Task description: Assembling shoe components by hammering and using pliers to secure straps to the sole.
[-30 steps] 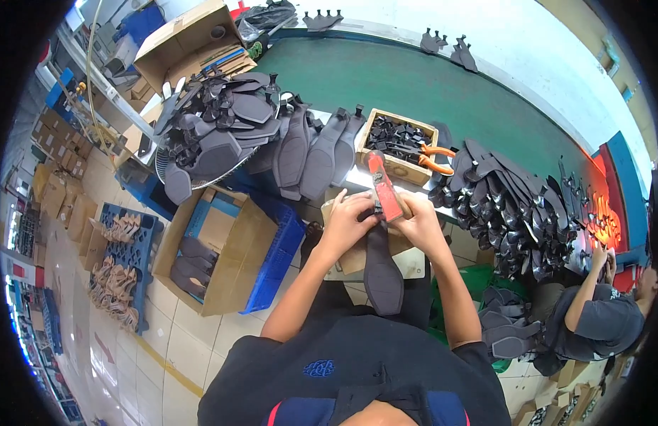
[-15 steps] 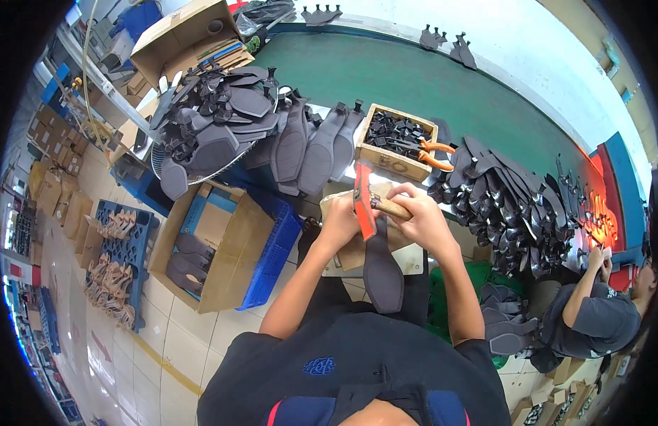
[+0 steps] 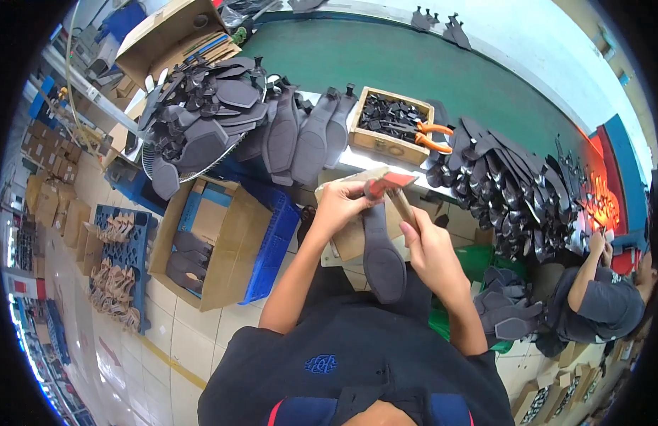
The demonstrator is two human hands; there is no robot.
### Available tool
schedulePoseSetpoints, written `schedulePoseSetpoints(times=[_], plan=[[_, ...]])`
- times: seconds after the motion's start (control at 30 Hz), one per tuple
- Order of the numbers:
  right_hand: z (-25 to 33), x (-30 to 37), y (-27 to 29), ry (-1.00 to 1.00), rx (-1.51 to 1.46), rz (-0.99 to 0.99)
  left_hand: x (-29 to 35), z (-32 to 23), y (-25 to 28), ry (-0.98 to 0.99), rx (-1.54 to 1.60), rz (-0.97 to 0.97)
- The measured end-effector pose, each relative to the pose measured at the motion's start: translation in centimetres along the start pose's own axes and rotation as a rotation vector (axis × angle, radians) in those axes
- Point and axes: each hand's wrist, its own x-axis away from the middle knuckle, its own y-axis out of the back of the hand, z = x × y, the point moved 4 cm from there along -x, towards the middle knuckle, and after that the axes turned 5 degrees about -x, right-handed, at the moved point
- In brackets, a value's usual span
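A dark grey shoe sole lies over a board in front of me, its wide toe end pointing toward my body. My left hand is closed on the sole's far, heel end, where the fingertips are partly covered by the hammer. In my right hand is a hammer with a red head and a wooden handle, gripped by the handle. The hammer head is over the sole's heel end, close beside my left fingers; whether it touches cannot be told.
Behind the board stands a wooden box of small black pieces with orange-handled pliers. Soles pile up in a wire basket at left and on the bench at right. A cardboard box sits lower left. A co-worker works far right.
The hammer has turned in my right hand, from its head upright to lying over the heel end. My right hand has come down toward me. The view has shifted slightly.
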Motion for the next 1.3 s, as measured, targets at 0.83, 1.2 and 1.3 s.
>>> schedulePoseSetpoints(times=[0.83,1.2,1.3], plan=[[2.6,0.2,4.1,0.132,0.146,-0.159,1.5,-0.7,-0.3,-0.384,-0.790,0.073],[-4.8,-2.2,-1.6,0.384,0.658,0.156,10.5,-10.1,-2.4,-0.031,0.030,0.453],[-2.4,-1.7,-1.0,0.609,0.669,0.037,11.5,-9.1,-3.3,0.031,0.179,0.374]])
